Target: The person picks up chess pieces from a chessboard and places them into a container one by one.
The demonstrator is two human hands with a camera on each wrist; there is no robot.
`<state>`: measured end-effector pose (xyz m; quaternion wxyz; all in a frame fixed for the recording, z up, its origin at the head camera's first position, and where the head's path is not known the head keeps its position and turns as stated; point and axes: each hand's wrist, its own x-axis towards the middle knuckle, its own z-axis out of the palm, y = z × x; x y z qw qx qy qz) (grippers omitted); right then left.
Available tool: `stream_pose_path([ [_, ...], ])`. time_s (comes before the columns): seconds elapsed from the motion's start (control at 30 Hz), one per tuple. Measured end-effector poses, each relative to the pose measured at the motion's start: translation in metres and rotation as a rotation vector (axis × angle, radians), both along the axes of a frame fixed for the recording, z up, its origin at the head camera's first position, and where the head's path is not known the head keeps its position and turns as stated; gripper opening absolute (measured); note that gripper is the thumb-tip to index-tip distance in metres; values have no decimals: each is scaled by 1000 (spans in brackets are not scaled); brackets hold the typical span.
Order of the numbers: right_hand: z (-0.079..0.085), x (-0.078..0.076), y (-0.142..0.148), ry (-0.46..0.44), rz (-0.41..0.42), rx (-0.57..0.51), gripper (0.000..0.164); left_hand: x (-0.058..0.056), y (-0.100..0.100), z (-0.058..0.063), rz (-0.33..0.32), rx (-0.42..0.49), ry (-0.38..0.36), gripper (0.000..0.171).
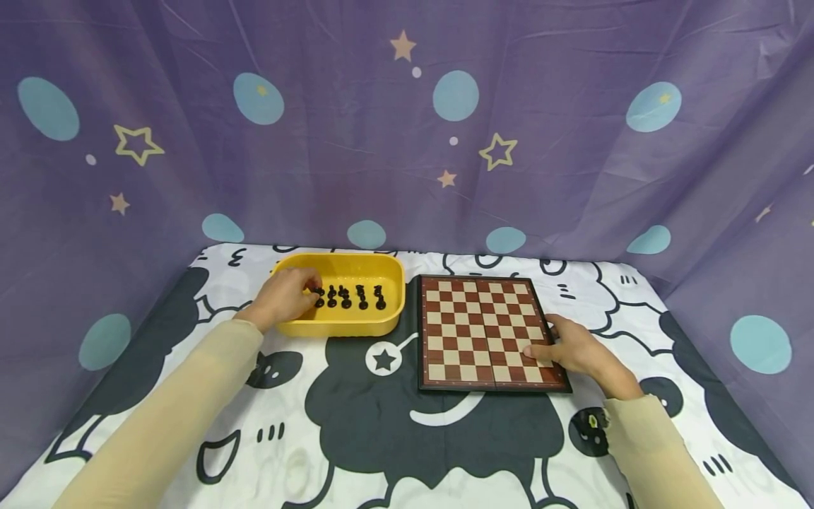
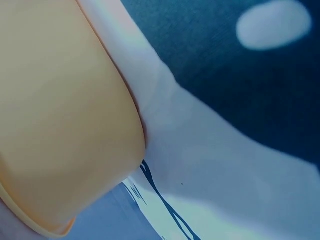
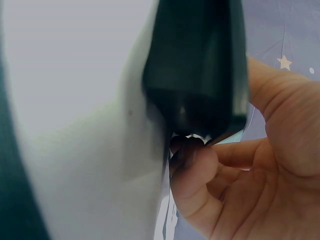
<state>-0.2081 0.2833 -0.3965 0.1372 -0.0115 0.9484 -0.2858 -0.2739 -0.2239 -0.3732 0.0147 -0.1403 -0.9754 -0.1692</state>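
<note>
In the head view my left hand (image 1: pixel 289 293) reaches over the left end of a yellow plastic tray (image 1: pixel 340 329). Its thumb and fingers pinch at the leftmost of the black chess pieces (image 1: pixel 345 297), which are lined up in the tray; the fingers partly cover that piece. My right hand (image 1: pixel 575 346) grips the right edge of a brown and cream chessboard (image 1: pixel 461 331), thumb lying on the squares. From the right wrist, curled fingers (image 3: pixel 200 172) show by the board's dark underside (image 3: pixel 195 65). The left wrist view has only the tray's outer wall (image 2: pixel 65 110), not the fingers.
The chessboard lies flat to the right of the tray, a narrow gap between them. A black and white cartoon cloth (image 1: pixel 356 438) covers the table. Behind it and at both sides hangs a purple curtain (image 1: pixel 381 177) with stars and blue spots.
</note>
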Motion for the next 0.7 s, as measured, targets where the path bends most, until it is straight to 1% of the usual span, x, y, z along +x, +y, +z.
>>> stream_pose_path([
  [0.17, 0, 0, 0, -2, -2, 3, 95, 0, -1, 0, -2, -5, 1, 18],
  [0.5, 0, -1, 1, 2, 6, 8, 95, 1, -1, 1, -22, -2, 32, 17],
  [0.7, 0, -1, 0, 8, 7, 2, 94, 4, -2, 3, -21, 5, 19, 20],
])
